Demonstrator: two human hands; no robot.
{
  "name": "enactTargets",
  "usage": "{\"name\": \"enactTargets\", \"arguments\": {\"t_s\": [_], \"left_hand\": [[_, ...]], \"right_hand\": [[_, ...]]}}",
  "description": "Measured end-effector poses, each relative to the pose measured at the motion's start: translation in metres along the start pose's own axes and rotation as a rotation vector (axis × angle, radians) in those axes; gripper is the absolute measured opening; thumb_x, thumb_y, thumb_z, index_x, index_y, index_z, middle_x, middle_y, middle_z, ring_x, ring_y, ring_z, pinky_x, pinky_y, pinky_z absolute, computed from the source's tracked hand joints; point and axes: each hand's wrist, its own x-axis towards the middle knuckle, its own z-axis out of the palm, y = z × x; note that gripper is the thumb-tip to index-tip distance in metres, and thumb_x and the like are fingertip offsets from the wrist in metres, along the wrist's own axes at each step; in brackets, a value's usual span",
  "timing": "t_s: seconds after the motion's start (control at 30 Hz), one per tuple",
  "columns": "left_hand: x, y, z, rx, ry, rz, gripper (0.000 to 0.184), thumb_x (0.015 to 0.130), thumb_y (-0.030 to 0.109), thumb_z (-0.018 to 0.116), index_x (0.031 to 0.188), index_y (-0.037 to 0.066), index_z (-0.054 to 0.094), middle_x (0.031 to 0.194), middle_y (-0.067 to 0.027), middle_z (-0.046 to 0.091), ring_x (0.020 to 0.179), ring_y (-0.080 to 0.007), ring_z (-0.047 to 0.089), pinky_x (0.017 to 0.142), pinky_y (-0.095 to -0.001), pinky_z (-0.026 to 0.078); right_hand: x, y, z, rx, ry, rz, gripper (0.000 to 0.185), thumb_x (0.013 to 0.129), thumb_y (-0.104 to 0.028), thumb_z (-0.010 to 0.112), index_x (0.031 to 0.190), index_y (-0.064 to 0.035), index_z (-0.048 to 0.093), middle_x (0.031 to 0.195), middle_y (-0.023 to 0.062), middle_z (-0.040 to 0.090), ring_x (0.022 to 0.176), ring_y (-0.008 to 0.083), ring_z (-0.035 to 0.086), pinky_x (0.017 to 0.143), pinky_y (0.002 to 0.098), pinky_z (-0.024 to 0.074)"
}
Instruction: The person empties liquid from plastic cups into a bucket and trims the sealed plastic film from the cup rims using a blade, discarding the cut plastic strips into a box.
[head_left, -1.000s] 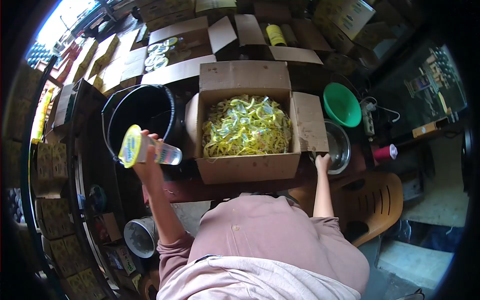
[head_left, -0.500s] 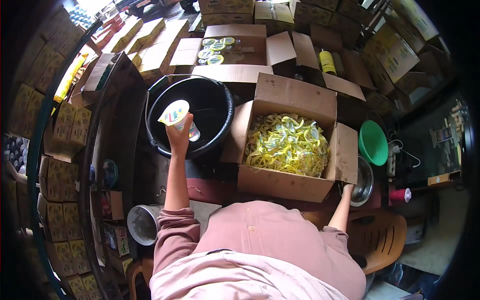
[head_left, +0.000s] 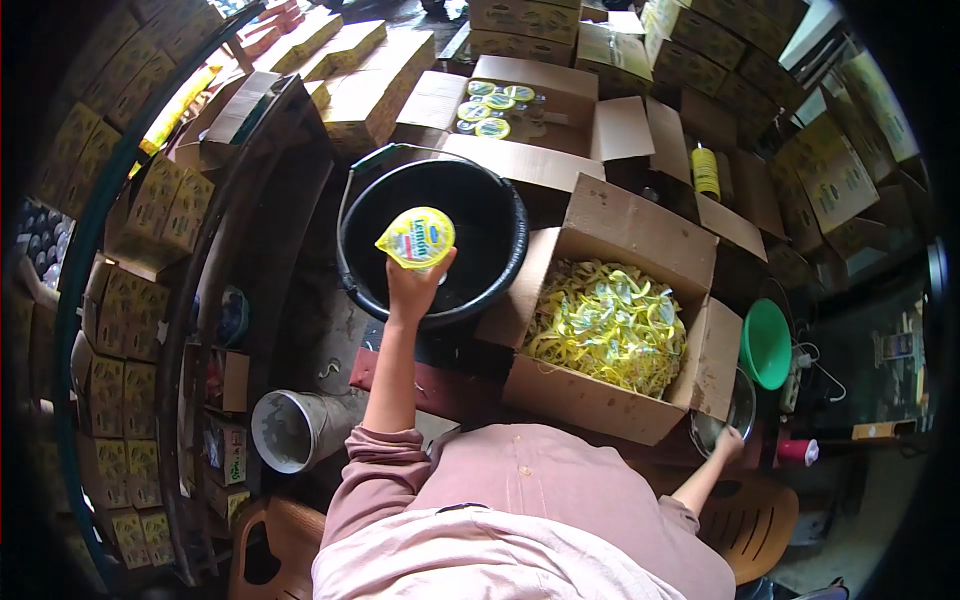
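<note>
My left hand (head_left: 418, 290) grips a sealed drink cup (head_left: 418, 237) with a yellow lemon-printed lid, lid facing up toward me. The cup is above the black bucket (head_left: 516, 235), whose handle rests against its far left side. My right hand (head_left: 731, 446) is at the near edge of a metal bowl (head_left: 742, 405), its fingers curled; whatever they hold, if anything, is too small to make out. Between my hands stands an open cardboard box (head_left: 590, 397) heaped with yellow printed plastic strips (head_left: 610, 325).
Behind the bucket, an open carton (head_left: 535, 75) contains several yellow-lidded cups (head_left: 490, 105). A green bowl (head_left: 765, 343) and a red spool (head_left: 797, 453) lie at the right. A yellow roll (head_left: 705, 173) is in another carton. Left of me are a pale bucket (head_left: 285, 432) and stacked cartons (head_left: 125, 375).
The view has shifted, so the scene sits farther right. The cup in my left hand has turned its lid toward me. My right hand has come out from beside the box flap toward me.
</note>
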Motion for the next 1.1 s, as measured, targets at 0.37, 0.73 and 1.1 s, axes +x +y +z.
{"name": "enactTargets", "arguments": {"t_s": [0.37, 0.73, 1.1], "left_hand": [[0.001, 0.008, 0.0, 0.052, -0.131, 0.09, 0.038, 0.061, 0.01, 0.077, 0.092, 0.002, 0.057, 0.086, -0.005, 0.061, 0.078, -0.014, 0.059, 0.074, -0.0271, 0.047], [0.001, 0.002, 0.0, -0.101, -0.185, 0.013, 0.041, 0.059, 0.007, 0.076, 0.096, 0.002, 0.058, 0.089, -0.0065, 0.063, 0.081, -0.0148, 0.062, 0.074, -0.0272, 0.049], [0.0, -0.004, -0.003, -0.11, -0.216, 0.009, 0.048, 0.06, 0.003, 0.076, 0.103, 0.004, 0.055, 0.096, -0.0045, 0.06, 0.087, -0.0125, 0.058, 0.077, -0.0271, 0.048]], "right_hand": [[-0.151, -0.323, -0.102, 0.937, -0.205, -0.876, 0.021, 0.075, 0.0, 0.063, 0.095, -0.0055, 0.065, 0.079, 0.0046, 0.063, 0.071, 0.0084, 0.056, 0.067, 0.0233, 0.0448], [-0.275, -0.463, -0.134, 0.857, -0.667, -1.774, 0.029, 0.073, -0.003, 0.059, 0.099, -0.0144, 0.064, 0.067, 0.0093, 0.051, 0.061, 0.0262, 0.054, 0.059, 0.0355, 0.0456], [-0.281, -0.476, -0.131, 0.779, -0.59, -1.944, 0.038, 0.07, 0.0, 0.061, 0.103, -0.0188, 0.063, 0.068, 0.0084, 0.048, 0.057, 0.0235, 0.054, 0.054, 0.0338, 0.0454]]}}
